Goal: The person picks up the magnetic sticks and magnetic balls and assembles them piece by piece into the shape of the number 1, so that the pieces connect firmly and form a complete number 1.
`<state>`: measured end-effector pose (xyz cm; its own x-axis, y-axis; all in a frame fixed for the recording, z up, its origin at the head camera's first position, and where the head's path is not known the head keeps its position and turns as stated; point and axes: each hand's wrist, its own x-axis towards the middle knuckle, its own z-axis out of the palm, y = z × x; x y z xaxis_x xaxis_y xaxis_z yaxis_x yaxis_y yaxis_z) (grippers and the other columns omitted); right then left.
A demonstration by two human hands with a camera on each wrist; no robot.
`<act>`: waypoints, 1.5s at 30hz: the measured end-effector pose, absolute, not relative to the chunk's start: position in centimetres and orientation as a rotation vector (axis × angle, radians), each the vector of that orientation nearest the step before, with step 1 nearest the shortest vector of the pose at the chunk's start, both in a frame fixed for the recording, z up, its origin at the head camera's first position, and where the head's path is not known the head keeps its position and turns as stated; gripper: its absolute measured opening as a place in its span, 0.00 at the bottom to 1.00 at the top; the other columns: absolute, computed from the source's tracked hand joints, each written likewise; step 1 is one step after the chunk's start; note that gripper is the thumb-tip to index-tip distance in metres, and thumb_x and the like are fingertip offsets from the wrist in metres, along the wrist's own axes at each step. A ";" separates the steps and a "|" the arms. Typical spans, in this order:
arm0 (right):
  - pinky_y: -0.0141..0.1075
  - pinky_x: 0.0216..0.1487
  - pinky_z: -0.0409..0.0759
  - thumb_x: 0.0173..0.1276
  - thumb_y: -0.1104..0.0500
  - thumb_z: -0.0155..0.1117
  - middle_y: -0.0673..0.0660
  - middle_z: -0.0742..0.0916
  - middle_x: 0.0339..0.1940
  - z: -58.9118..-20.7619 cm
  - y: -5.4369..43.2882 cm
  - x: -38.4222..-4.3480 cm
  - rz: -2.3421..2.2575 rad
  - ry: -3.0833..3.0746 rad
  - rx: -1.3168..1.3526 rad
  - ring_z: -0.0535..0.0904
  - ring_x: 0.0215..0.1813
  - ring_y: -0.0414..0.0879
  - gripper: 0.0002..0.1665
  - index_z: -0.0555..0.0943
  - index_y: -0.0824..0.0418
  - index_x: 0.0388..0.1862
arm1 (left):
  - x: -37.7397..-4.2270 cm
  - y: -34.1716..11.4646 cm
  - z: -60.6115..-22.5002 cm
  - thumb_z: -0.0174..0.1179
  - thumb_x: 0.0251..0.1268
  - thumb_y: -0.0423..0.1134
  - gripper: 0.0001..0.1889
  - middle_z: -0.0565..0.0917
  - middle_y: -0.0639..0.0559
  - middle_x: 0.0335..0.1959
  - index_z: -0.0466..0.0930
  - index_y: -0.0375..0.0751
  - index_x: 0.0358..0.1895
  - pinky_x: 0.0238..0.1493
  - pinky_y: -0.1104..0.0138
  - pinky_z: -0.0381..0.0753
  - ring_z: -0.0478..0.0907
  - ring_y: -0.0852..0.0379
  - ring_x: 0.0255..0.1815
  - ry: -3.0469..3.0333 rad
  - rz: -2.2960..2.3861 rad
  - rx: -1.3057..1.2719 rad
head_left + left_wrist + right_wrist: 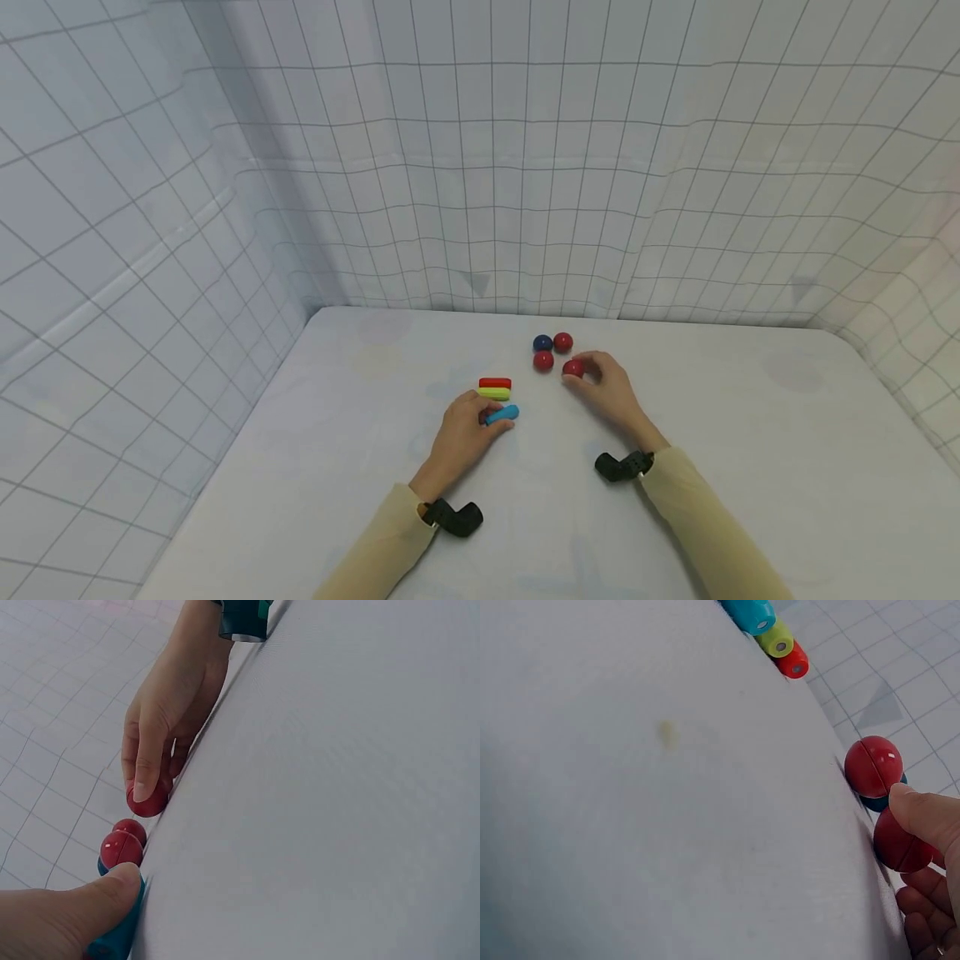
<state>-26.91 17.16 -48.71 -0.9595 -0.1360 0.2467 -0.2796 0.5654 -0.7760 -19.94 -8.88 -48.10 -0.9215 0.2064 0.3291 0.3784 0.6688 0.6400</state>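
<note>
The right hand (609, 385) pinches a red ball (573, 367) between thumb and fingertips, the fingers curled over it from the near side. This ball sits on the white surface (750, 467) and is the nearest to the person of a small cluster of four. Taking that held ball as the landmark: a second red ball (543, 361) lies just beside it to the left, a third red ball (563, 341) lies just behind it towards the grid-patterned wall (525, 167), and a dark blue ball (542, 342) lies behind and to the left, close against the other two. In the right wrist view the thumb tip rests on top of the held ball (901, 841), with the next red ball (873, 766) close beside it and the blue one partly hidden behind that.

The left hand (465, 429) lies well to the left of the held ball and a little nearer the person. Its fingers are curled round a light blue cylinder (502, 413), which lies on its side on the surface and sticks out from the fingertips towards the right. The left wrist view shows the thumb pressed on this cylinder (116, 937).

Just behind the blue cylinder, and still left of the held ball, a yellow-green cylinder (493, 393) and a red cylinder (495, 382) lie side by side, touching, the red one farther from the person. Both arms wear pale beige sleeves (705, 525) with a black wrist mount at each cuff.
</note>
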 end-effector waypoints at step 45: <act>0.49 0.55 0.69 0.66 0.54 0.65 0.61 0.83 0.48 -49.2 17.3 -26.1 1.327 -2.570 0.422 0.73 0.52 0.54 0.22 0.78 0.65 0.55 | -20.2 -4.4 -48.5 0.66 0.60 0.45 0.13 0.71 0.56 0.26 0.80 0.39 0.37 0.36 0.65 0.72 0.68 0.60 0.30 -2.659 -1.029 -0.455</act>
<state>-26.14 17.29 -49.23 -0.9349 -0.1524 0.3205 -0.3496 0.5513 -0.7575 -20.23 -4.44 -48.52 -0.9189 0.1962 0.3423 0.3755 0.7009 0.6064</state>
